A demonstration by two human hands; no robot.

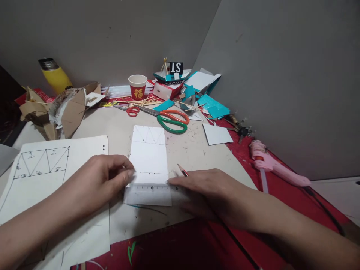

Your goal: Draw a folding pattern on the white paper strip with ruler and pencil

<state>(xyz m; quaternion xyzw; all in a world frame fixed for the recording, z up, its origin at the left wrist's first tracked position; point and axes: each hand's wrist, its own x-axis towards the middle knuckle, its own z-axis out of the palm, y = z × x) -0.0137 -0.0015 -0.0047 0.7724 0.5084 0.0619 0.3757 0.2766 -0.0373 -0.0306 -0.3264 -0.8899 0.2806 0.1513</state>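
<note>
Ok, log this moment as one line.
left hand: white card, left edge | right hand: card's right edge, with pencil | ruler: across lower card

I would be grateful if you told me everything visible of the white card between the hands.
The white card looks like thin, stiff paper, oblong and flat on the pale board. Dark zigzag lines fill its far end above a crossing line; another crossing line with small marks runs nearer. A clear ruler lies at its near end. The left hand's fingertips meet its left edge; the right hand reaches its right edge, contact unclear.
</note>
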